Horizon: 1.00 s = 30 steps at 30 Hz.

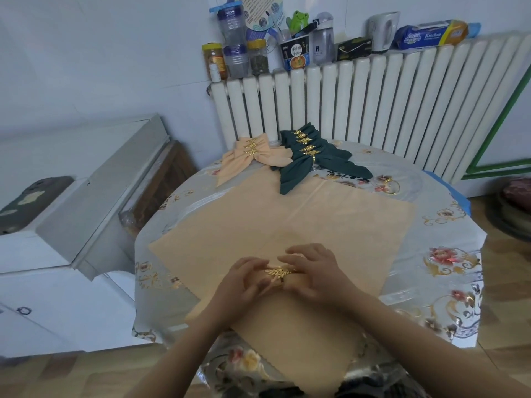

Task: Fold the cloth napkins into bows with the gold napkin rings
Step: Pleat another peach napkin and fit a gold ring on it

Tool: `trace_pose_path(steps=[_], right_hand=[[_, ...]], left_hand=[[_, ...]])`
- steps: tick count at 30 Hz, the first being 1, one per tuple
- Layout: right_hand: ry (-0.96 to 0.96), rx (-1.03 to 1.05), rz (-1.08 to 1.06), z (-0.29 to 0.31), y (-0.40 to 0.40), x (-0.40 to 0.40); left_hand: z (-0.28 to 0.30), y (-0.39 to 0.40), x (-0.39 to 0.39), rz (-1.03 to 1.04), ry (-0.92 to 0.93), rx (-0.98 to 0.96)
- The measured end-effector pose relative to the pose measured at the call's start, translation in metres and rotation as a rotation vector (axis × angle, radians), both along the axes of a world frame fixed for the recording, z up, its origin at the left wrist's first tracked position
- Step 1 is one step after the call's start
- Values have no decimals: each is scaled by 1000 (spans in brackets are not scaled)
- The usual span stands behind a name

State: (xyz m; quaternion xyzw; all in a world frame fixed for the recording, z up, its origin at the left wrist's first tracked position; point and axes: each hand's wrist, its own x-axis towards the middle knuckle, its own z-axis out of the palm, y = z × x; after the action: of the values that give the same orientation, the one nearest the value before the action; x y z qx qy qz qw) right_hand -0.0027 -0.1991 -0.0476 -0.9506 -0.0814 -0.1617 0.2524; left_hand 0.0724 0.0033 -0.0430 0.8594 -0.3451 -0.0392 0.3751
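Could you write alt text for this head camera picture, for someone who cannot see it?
Two hands, left hand and right hand, hold a gold leaf napkin ring over a peach cloth napkin spread on a floral tablecloth. Behind lie finished peach bows and dark green bows, and a spare gold ring.

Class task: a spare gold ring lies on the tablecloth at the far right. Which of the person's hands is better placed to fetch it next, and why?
Probably the right hand. The spare gold ring lies on the table's right side, beyond that hand. The left hand would have to cross over.
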Motion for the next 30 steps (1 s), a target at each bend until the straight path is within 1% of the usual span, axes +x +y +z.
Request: trace_pose_path(steps=[2,5,9,12,17,19,22,26,28,30], right_hand=[[10,-5,31,1,9,9],[-2,95,83,-2,13,15],[-19,222,56,-3,11,9],[-13,309,-13,-3,14,6],[55,333,-101,-5,19,10],[42,369,-138,-6,20,10],[54,415,-188,-7,19,7],[98,444,-65,-2,15,2],[99,443,-75,-1,15,1],[92,446,-133,-1,17,0]], left_hand=[[-1,-1,-1,1,19,-34],[-1,-2,-1,35,65,-56],[-2,-7,1,109,78,-79],[-3,-11,0,134,80,-68],[-9,-7,-8,89,34,-96],[-8,-5,-10,56,10,-123],[-1,-3,-11,32,23,-73],[5,-5,-10,40,17,-14],[2,-6,-12,37,18,-39],[-3,-7,-19,58,16,-73]])
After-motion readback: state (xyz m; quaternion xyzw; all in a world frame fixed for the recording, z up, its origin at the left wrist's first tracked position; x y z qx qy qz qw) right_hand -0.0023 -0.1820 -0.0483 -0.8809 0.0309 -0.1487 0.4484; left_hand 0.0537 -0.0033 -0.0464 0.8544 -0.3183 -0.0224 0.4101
